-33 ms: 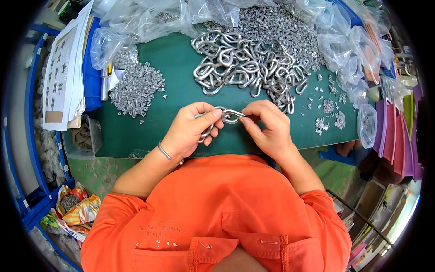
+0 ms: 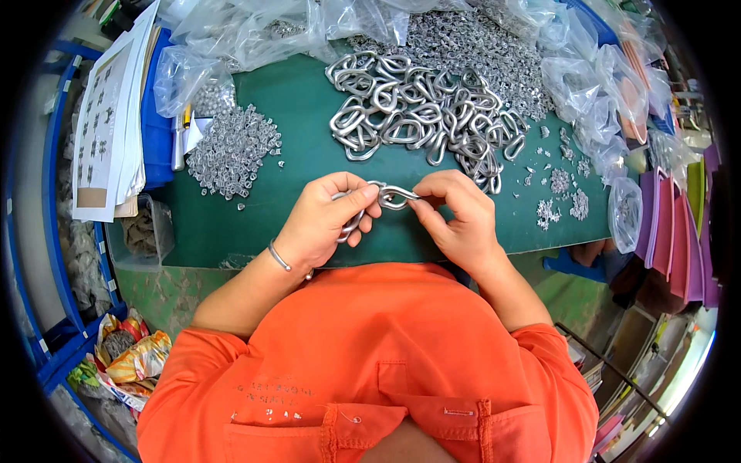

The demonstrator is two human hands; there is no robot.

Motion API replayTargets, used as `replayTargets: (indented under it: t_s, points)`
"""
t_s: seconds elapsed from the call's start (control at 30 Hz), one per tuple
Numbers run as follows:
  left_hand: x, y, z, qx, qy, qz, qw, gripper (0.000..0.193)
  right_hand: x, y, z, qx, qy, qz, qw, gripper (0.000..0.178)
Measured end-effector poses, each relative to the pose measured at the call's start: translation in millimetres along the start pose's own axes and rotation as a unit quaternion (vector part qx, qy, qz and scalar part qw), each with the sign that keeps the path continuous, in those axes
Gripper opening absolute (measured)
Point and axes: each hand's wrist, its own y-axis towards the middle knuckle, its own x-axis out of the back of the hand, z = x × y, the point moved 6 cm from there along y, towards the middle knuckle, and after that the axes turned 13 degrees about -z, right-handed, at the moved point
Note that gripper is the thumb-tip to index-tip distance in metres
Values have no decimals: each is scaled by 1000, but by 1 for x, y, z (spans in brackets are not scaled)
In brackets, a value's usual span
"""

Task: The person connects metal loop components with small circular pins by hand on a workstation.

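Observation:
My left hand [image 2: 330,216] is closed on silver metal chain links; part of them shows below its fingers, the rest is hidden in the palm. Between my two hands a curved metal link [image 2: 396,197] spans the gap, joined or overlapping with the links at my left fingertips. My right hand [image 2: 461,218] pinches the right end of that link between thumb and fingers. Just beyond my hands, a heap of similar metal links [image 2: 421,116] lies on the green tabletop [image 2: 301,100].
Left of the links sits a pile of small clear pieces [image 2: 231,150]. A larger heap of small grey pieces [image 2: 478,46] spreads behind them. Clear plastic bags [image 2: 255,35] line the back. Papers [image 2: 116,116] stand by a blue bin [image 2: 160,116]; tiny scraps [image 2: 559,181] lie at right.

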Motion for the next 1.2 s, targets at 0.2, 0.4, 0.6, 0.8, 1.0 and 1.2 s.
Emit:
replayTargets:
  t_s: [0.2,0.4,0.6,0.8,1.0,1.2]
  points:
    - [-3,-6,-3,21,-6,11,1000,17,2,0,8,74,26,-28,997,19]
    - [-6,-5,1,49,-14,23,998,17,3,-2,15,151,24,-37,988,20]
    - [-4,-6,-1,23,-12,-7,1000,17,-6,-14,-30,-300,249,-36,920,11]
    - [-6,-7,-7,-24,-30,-4,999,20,-11,-17,-21,-243,303,42,921,12]
    - [-5,-8,-9,-12,-63,0,998,22,-10,-16,-16,-224,341,0,913,28]
    - [-4,-7,-7,-35,-44,-10,998,24,-9,-15,-13,-191,297,-12,936,23]
